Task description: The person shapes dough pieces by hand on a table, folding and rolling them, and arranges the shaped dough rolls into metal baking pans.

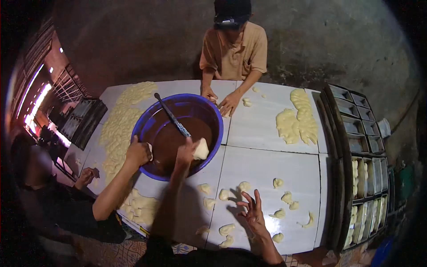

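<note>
My left hand (183,155) is over the near part of a blue basin (218,129) that holds a brown filling (162,133). Its fingers are closed on a pale lump of dough (201,149), partly hidden by the hand. A dark-handled flat tool (172,115) leans over the basin's far rim, its lower end close to my left fingertips. Above the white tabletop, my right hand (253,216) is open with fingers spread and nothing in it. Small dough pieces (223,194) are scattered beside it, some showing thumb-like dents or folds.
A co-worker's hand (139,153) grips the basin's left side. Across the table, another person's hands (227,103) press dough. Flattened dough (116,129) covers the table's left part; more dough (298,122) lies far right. Metal baking moulds (356,127) line the right edge, several holding dough.
</note>
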